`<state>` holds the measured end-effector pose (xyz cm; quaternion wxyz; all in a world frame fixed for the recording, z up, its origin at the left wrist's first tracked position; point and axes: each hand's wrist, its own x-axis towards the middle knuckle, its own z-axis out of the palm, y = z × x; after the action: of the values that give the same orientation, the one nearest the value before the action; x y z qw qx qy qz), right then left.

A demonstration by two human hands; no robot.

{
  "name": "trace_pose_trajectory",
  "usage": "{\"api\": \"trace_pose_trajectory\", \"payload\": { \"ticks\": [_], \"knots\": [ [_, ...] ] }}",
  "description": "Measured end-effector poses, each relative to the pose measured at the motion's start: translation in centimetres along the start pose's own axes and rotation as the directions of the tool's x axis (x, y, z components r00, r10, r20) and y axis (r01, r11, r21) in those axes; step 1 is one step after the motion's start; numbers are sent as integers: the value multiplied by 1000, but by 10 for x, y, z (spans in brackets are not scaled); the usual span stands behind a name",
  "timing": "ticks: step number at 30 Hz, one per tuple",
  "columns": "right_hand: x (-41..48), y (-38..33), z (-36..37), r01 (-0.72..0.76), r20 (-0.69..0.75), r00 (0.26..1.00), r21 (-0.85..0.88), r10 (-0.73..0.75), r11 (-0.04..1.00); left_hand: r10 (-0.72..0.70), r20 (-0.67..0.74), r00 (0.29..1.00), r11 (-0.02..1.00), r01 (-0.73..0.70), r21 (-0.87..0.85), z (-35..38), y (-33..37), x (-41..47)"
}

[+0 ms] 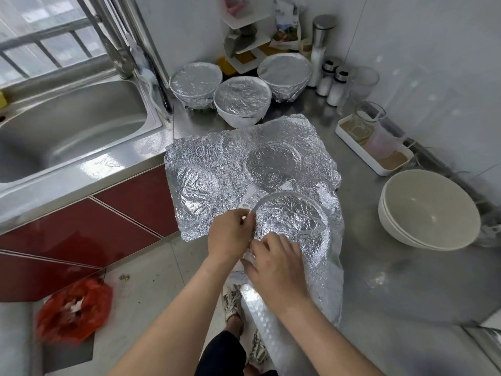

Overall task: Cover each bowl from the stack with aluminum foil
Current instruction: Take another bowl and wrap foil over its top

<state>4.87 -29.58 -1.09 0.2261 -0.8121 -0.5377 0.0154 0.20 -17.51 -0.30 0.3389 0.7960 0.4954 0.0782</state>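
Both hands work close together, almost touching, at the near-left rim of the foil-draped bowl (291,215). The left hand (230,234) reaches in with its forearm angled up from the lower left. Its back faces the camera, and its curled fingers pinch the foil sheet (217,150) against that rim. The right hand (276,270) comes in from the lower right with the wrist bent. Its palm is down and its fingers curl over the bowl's near edge, gripping the same sheet where it hangs off the steel counter (406,280).

The crumpled sheet spreads well beyond the bowl to the left and behind it, with round dents pressed into it. Behind the bowl, past the sheet's far edge, stand three foil-covered bowls (242,100), already wrapped. To the bowl's right, apart from it, sits the stack of white bowls (428,210), uncovered. Far behind the bowl a printed packet (286,23) leans in the corner, its lettering too blurred to read. No other writing can be made out. Left of the bowl lies the sink (67,126).
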Motion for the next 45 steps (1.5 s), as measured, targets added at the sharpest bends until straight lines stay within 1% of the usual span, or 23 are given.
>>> {"api": "trace_pose_trajectory", "payload": {
  "ticks": [1,3,4,5,6,7,9,12,15,20,23,26,27,29,35,39,41,44,45],
  "knots": [
    [-2,5,-6,10,5,1000,35,-11,999,2,-1,1000,1000,-2,7,-2,0,-1],
    [-6,18,-16,38,-39,999,114,-34,993,30,-51,998,999,-29,20,-6,-2,-6],
    [-9,25,-20,56,-51,997,134,-50,989,77,-88,993,997,-76,17,-8,-4,-9],
    [-12,32,-22,70,-46,997,139,-65,988,159,-116,980,987,-160,2,-10,-7,-14],
    [-15,39,-24,87,-35,996,134,-83,987,256,-115,960,965,-260,-19,-11,-9,-20],
    [-17,44,-24,105,-22,994,116,-104,988,361,-96,928,931,-365,-26,-10,-13,-26],
    [-21,50,-24,143,5,990,66,-144,988,533,-14,846,846,-532,28,-8,-23,-37],
    [-25,52,-25,194,24,981,5,-194,981,669,100,737,732,-676,89,-6,-33,-45],
    [-26,52,-25,237,41,971,-46,-236,970,745,155,649,639,-760,114,-6,-35,-46],
    [-30,49,-18,277,62,960,-110,-272,954,836,160,524,490,-846,211,-6,-36,-43],
    [-30,47,-16,272,1,962,-109,-273,956,863,163,478,437,-868,234,-4,-34,-41],
    [-28,41,-14,242,-55,967,-90,-248,966,899,114,424,385,-886,259,-3,-32,-37],
    [-26,39,-12,223,-67,971,-78,-228,972,905,92,416,380,-886,266,-4,-32,-35],
    [-22,33,-8,169,-79,982,-57,-173,984,899,78,432,397,-876,274,-7,-34,-32],
    [-12,9,7,29,-84,996,-52,-33,998,818,92,568,522,-800,294,-15,-49,-25],
    [-17,16,-4,32,-25,999,44,-31,999,762,68,644,614,-752,241,-15,-47,-33],
    [-23,25,-14,58,-36,998,80,-55,995,766,72,639,618,-762,194,-14,-43,-41],
    [-30,41,-22,99,-24,995,48,-97,994,807,101,582,562,-809,174,-9,-36,-47],
    [-31,44,-22,121,-12,993,29,-121,992,812,109,573,552,-815,176,-7,-35,-48]
  ]
}}
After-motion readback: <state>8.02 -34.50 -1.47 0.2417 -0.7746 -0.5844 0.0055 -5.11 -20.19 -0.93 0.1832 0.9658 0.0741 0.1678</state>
